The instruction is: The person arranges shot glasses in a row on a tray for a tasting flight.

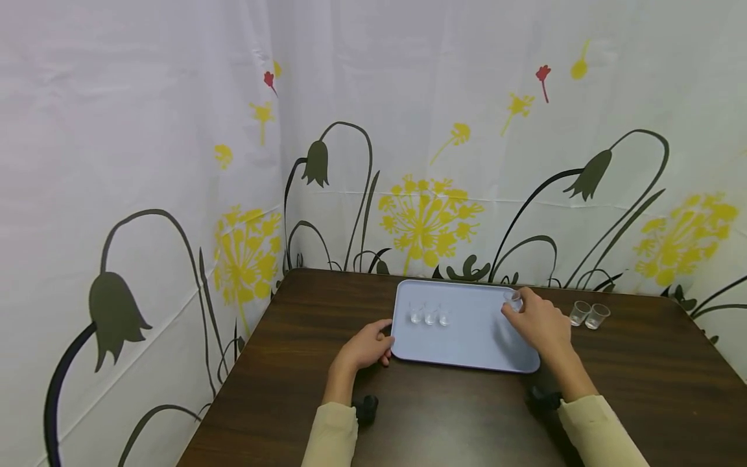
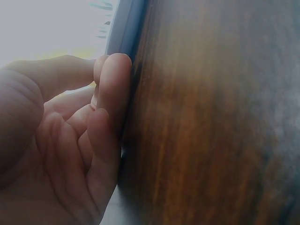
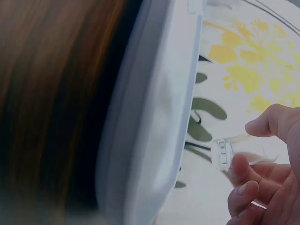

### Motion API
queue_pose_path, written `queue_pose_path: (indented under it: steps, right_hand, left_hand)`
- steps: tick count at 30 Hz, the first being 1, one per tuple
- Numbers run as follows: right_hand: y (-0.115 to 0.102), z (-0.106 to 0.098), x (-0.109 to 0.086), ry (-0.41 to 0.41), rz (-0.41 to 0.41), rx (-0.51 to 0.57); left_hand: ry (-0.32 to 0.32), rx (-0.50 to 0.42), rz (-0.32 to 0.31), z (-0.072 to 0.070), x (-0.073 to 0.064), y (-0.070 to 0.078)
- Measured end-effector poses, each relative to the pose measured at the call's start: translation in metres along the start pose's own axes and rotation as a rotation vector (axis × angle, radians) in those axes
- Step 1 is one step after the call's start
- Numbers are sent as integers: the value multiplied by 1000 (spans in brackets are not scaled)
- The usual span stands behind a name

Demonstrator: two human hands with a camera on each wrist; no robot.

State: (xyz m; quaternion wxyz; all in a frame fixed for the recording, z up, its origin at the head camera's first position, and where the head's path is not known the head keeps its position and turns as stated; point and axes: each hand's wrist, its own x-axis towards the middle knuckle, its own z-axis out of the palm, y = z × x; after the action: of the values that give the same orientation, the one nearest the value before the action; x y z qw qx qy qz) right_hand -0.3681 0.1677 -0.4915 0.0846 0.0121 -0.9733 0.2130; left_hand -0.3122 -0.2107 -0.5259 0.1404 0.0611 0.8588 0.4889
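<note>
My right hand (image 1: 543,321) pinches a small clear shot glass (image 1: 512,298) between thumb and fingers, above the right end of a pale blue tray (image 1: 473,350). In the right wrist view the shot glass (image 3: 225,152) is tilted sideways, its thick base pointing away from the palm, clear of the tray surface. Three more shot glasses (image 1: 429,316) stand in a row on the tray's left part. At the tray's left edge my left hand (image 1: 366,344) grips the rim; the left wrist view shows curled fingers (image 2: 115,77) against that edge.
Two shot glasses (image 1: 586,314) stand close together on the dark wooden table (image 1: 455,415), right of the tray and beyond my right hand. A white curtain (image 1: 350,78) with printed flowers hangs along the table's back and sides.
</note>
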Motion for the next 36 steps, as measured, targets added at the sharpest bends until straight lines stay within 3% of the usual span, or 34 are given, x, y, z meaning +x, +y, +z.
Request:
queue_pose_path:
  steps: [10, 27, 36]
  right_hand:
    - [-14, 10, 1, -85, -19, 34]
    - [-50, 25, 1, -82, -79, 37]
    - [-58, 33, -1, -126, -116, 40]
  left_hand:
    - [1, -23, -5, 2, 2, 0]
    - [3, -10, -18, 1, 4, -1]
    - [0, -20, -14, 0, 5, -3]
